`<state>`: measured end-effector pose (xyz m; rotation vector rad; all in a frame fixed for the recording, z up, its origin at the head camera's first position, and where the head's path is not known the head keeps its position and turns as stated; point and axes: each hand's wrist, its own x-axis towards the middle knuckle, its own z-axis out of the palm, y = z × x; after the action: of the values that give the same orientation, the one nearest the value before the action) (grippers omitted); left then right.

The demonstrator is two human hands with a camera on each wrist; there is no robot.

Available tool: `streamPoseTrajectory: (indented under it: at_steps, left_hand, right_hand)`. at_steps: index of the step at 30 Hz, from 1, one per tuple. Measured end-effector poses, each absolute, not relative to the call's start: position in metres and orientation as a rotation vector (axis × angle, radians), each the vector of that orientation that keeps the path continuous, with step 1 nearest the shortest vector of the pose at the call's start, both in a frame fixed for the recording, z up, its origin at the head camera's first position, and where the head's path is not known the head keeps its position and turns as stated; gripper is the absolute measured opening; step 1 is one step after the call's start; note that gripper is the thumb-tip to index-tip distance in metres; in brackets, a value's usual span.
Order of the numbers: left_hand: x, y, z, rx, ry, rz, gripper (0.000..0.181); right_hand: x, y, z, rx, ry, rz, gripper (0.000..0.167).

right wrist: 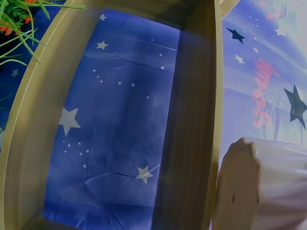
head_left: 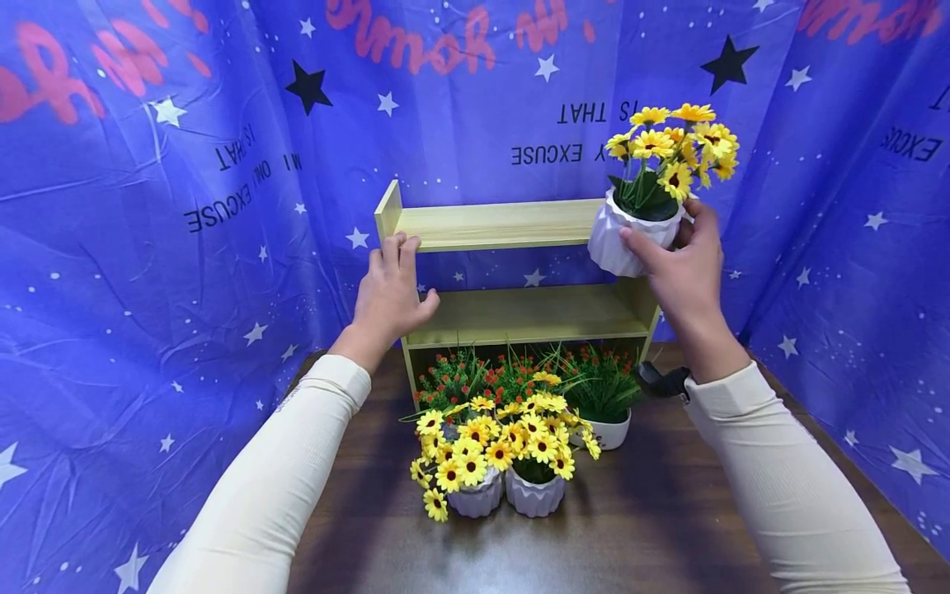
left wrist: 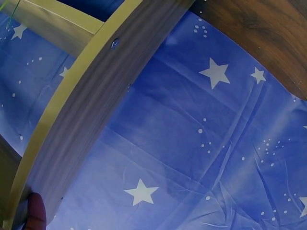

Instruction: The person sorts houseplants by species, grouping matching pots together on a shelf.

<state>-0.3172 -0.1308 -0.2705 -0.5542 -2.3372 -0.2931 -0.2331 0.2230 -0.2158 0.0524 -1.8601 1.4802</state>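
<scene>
In the head view the right hand [head_left: 686, 268] grips a white ribbed pot [head_left: 619, 239] of yellow flowers at the right end of the wooden shelf's top board [head_left: 505, 224]. The right wrist view shows that pot's base [right wrist: 237, 191] beside the board; the hand itself is out of that view. The left hand [head_left: 391, 293] rests its fingers on the shelf's upper left corner, thumb spread. One digit [left wrist: 36, 211] touches the shelf's side panel [left wrist: 91, 110] in the left wrist view.
Two white pots [head_left: 534, 495] of yellow flowers stand on the brown table [head_left: 623, 544] before the shelf. Behind them, red-flowered green plants [head_left: 453, 379] and a white planter [head_left: 612, 431] fill the lowest level. A middle board [head_left: 527, 313] spans the shelf. Blue star-printed cloth [head_left: 245, 165] hangs around.
</scene>
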Motion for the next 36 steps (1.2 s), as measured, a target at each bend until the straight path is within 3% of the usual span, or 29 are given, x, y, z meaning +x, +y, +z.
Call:
streamPoseTrajectory:
  at_steps: [36]
  left_hand:
    - [-0.318, -0.131, -0.272, -0.554, -2.334, -0.301, 0.079]
  right_hand:
    - [-0.299, 0.219, -0.18, -0.189, -2.018, 1.425, 0.067]
